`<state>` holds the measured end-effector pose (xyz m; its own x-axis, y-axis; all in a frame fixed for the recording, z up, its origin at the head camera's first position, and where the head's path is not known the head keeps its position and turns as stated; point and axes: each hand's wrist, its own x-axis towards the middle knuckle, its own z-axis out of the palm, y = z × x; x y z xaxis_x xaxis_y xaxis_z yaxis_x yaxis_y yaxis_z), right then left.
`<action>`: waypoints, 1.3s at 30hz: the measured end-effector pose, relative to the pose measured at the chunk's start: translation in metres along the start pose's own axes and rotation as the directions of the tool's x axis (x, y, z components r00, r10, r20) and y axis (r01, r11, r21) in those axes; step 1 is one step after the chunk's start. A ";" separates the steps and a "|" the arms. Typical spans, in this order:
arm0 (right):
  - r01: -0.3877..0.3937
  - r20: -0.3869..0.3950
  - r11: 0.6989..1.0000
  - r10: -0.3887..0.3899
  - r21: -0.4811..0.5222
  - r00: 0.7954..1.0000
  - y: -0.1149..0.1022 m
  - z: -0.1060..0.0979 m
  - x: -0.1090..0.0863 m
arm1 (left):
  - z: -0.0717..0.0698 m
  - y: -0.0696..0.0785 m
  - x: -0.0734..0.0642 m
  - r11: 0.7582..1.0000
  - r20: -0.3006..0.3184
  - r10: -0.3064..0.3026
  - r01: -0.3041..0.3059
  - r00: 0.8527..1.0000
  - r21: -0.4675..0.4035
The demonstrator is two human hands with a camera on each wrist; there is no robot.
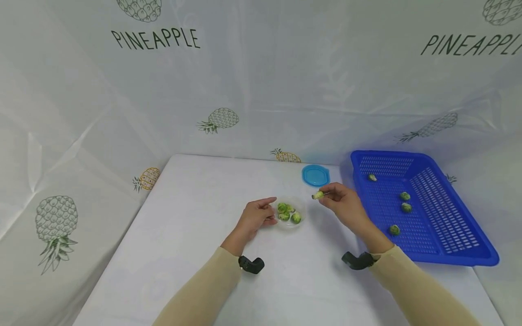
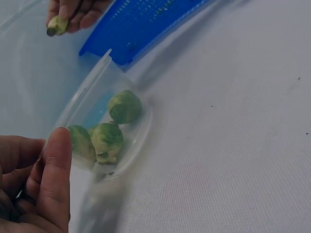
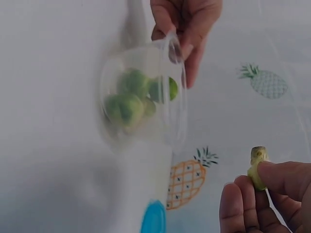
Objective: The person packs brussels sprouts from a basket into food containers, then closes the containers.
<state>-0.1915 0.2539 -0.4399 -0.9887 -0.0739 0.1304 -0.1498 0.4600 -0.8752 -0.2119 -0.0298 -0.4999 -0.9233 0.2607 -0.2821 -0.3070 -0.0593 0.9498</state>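
My left hand (image 1: 253, 217) pinches the rim of a clear round plastic container (image 2: 133, 158), thumb on one side and fingers on the other. Several green Brussels sprouts (image 1: 296, 218) lie inside it. To the right, my right hand (image 1: 343, 204) holds a single Brussels sprout (image 1: 318, 195) between thumb and fingertips, above the table and apart from the container. Its pale cut stem end (image 3: 259, 153) points away from the fingers in the right wrist view.
A blue plastic basket (image 1: 420, 251) stands at the right with several loose Brussels sprouts (image 1: 394, 230) spread over its bottom. Behind the container lies a blue lid (image 1: 316, 175). A white cloth covers the table (image 1: 171, 235), and pineapple-print sheeting (image 1: 244, 81) hangs around it.
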 end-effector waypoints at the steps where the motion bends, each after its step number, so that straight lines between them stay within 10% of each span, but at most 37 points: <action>1: -0.002 0.003 1.000 0.002 0.018 1.000 0.002 0.005 0.001 | 0.000 0.000 0.000 1.000 0.001 0.000 0.000 1.000 -0.002; 39: 0.028 0.057 0.993 -0.021 -0.116 0.998 0.025 0.063 0.013 | 0.001 -0.002 0.002 1.000 -0.002 0.001 -0.001 1.000 -0.007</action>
<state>-0.2076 0.2094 -0.4897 -0.9834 -0.1341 0.1220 -0.1766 0.5573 -0.8113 -0.2132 -0.0285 -0.5023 -0.9241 0.2588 -0.2811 -0.3073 -0.0662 0.9493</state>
